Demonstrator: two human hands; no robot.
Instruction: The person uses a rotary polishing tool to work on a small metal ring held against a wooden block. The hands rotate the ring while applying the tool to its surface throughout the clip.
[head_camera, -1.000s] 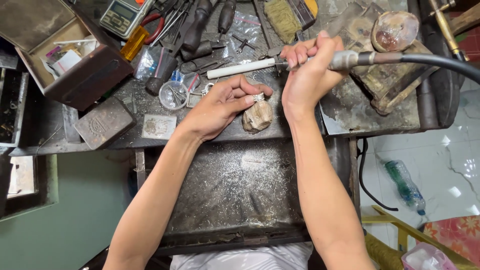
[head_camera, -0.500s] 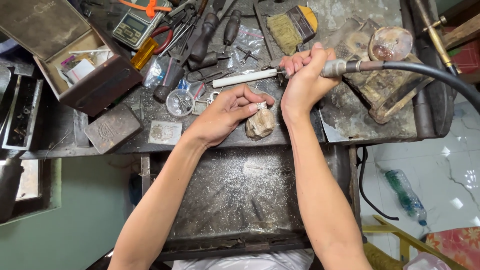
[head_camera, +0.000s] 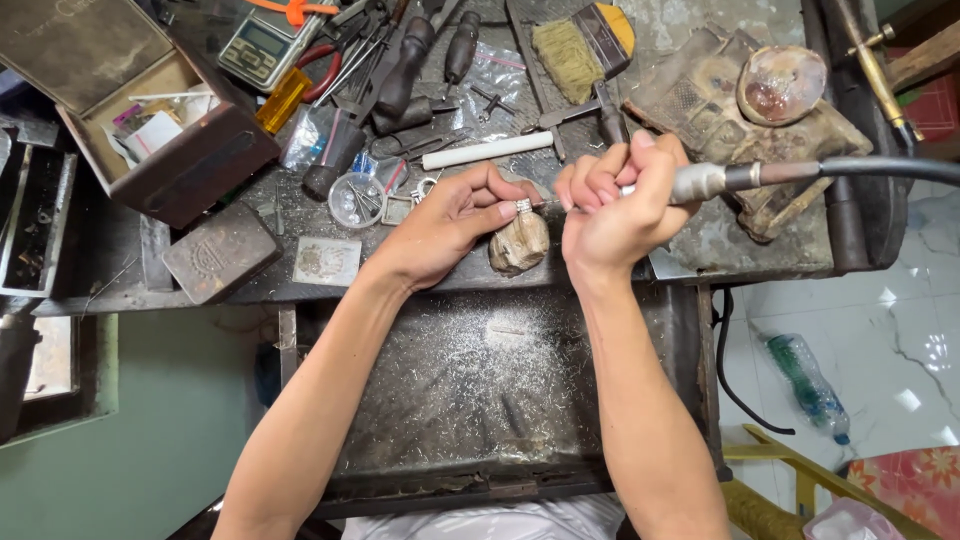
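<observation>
My left hand (head_camera: 455, 222) pinches a small silver ring (head_camera: 523, 206) between thumb and forefinger, right above a worn wooden bench peg (head_camera: 518, 244) at the bench edge. My right hand (head_camera: 612, 208) grips a metal rotary handpiece (head_camera: 712, 180) on a black flexible shaft (head_camera: 880, 168), and its thin tip points left at the ring. The two hands are almost touching over the peg.
A dusty metal catch tray (head_camera: 480, 390) lies below the bench edge. On the bench are a white rod (head_camera: 487, 150), a brush (head_camera: 570, 55), pliers and files, a small round dish (head_camera: 356, 200), a digital scale (head_camera: 258, 45), metal blocks (head_camera: 220, 250) and an open dark box (head_camera: 150, 130). A plastic bottle (head_camera: 808, 385) lies on the floor.
The white rod, near my right fingertips before, now lies on the bench apart from them. My right hand has come down and left with the handpiece, so its tip meets the ring.
</observation>
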